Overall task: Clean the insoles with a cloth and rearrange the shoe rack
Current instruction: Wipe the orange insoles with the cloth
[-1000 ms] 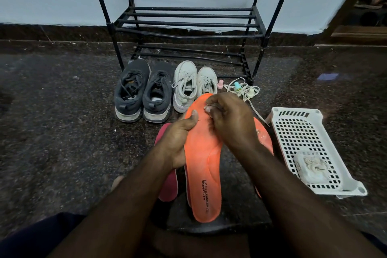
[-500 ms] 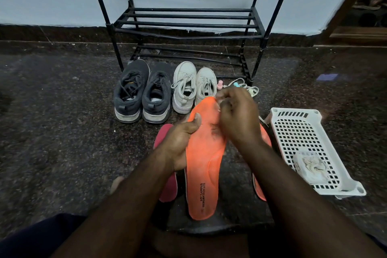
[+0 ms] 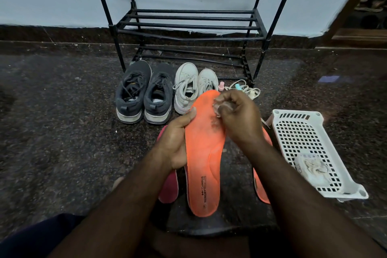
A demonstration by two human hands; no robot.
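The left hand (image 3: 178, 138) grips the orange insole (image 3: 204, 153) along its left edge, thumb lying over the top face and the other fingers hidden behind it. The insole is held up off the floor, toe end pointing toward the shoe rack (image 3: 188, 25), with dark print near the heel that is too small to read. The right hand (image 3: 236, 117) is curled over the toe end of this insole, fingertips bunched together; something pale shows between them, but it is blurred and whether it is a scrap of cloth or only nails and fingertips cannot be told. A dark smudge sits on the insole just beside those fingertips.

A second orange insole (image 3: 261, 186) lies on the floor right of the held one, mostly covered by the right forearm. A pink insole (image 3: 168, 188) lies left of the held one, its upper half hidden behind the left hand.

Between the held insole and the rack stand a pair of dark grey shoes (image 3: 144, 92) and a pair of white shoes (image 3: 193, 86), the right white shoe partly blocked by the insole's toe. Right of the held insole a white perforated basket (image 3: 299, 132) holds a crumpled pale cloth (image 3: 313, 168). The rack's top is cut off by the frame.
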